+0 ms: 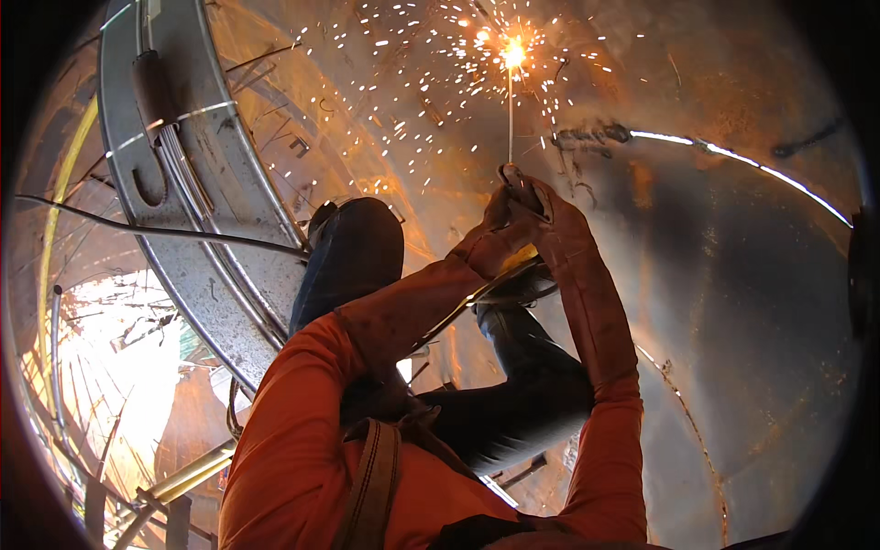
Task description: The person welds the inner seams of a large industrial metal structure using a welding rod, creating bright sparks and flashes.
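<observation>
Thin rod [511, 119]: I judge light, stiff; hold low, away from sparks [514, 52]; left grip [493, 236] and right grip [557, 220] clamped together around its lower end.

My feed shows a curved grey metal channel [218, 156] at upper left. I see a yellow strip [79, 139] near the left edge.

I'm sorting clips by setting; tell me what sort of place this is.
Probably a welding workshop or yard: bright sparks, a broad rusty metal surface and a bundle of thin rods.
</observation>
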The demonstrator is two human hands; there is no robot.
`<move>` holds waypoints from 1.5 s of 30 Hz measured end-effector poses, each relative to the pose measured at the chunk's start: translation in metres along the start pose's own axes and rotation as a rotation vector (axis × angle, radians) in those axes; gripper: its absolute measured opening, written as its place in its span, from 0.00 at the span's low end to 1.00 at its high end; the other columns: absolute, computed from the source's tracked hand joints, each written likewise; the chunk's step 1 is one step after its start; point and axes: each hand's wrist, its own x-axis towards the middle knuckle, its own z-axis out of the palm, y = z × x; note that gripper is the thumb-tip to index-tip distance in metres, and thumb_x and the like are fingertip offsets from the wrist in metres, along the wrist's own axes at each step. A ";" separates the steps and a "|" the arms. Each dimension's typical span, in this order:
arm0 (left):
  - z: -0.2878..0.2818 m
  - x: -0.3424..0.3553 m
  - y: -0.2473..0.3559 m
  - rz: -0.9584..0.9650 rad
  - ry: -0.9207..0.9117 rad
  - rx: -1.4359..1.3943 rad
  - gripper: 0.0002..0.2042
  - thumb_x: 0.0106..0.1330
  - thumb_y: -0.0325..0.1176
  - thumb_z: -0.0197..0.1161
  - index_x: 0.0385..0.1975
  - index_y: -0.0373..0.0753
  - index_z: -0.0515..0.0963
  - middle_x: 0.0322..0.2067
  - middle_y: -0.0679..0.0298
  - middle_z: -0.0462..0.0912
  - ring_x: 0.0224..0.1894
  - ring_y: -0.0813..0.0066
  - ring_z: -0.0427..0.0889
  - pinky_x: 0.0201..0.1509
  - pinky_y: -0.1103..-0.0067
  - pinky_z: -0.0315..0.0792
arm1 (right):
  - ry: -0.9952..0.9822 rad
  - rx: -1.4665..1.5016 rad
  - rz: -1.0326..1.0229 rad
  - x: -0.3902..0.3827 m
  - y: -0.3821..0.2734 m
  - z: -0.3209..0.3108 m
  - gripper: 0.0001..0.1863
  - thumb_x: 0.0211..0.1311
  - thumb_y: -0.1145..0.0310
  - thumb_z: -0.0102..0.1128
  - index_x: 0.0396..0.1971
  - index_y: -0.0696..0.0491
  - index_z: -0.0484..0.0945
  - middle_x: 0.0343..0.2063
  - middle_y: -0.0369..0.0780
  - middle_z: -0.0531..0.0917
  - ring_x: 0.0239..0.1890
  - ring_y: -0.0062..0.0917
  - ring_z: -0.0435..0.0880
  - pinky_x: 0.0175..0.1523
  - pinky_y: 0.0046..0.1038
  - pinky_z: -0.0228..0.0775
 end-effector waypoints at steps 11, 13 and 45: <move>0.055 -0.022 0.049 -0.069 0.098 0.214 0.19 0.71 0.30 0.66 0.59 0.39 0.70 0.50 0.64 0.78 0.53 0.77 0.79 0.56 0.76 0.75 | -0.165 -0.098 0.028 0.000 -0.003 0.008 0.16 0.77 0.68 0.62 0.57 0.60 0.82 0.50 0.41 0.86 0.50 0.25 0.87 0.55 0.24 0.83; 0.030 -0.006 0.020 0.067 0.009 0.122 0.24 0.68 0.33 0.72 0.61 0.39 0.71 0.49 0.64 0.81 0.51 0.76 0.82 0.54 0.76 0.78 | -0.112 -0.107 0.003 -0.004 -0.003 0.009 0.16 0.78 0.68 0.60 0.59 0.59 0.81 0.52 0.41 0.86 0.50 0.25 0.87 0.54 0.23 0.83; 0.048 -0.017 0.031 0.132 0.068 0.093 0.21 0.67 0.30 0.73 0.57 0.40 0.74 0.45 0.66 0.82 0.46 0.74 0.83 0.50 0.75 0.80 | -0.052 -0.015 -0.016 0.007 0.004 -0.007 0.19 0.82 0.62 0.58 0.61 0.59 0.80 0.53 0.41 0.86 0.49 0.24 0.87 0.55 0.22 0.81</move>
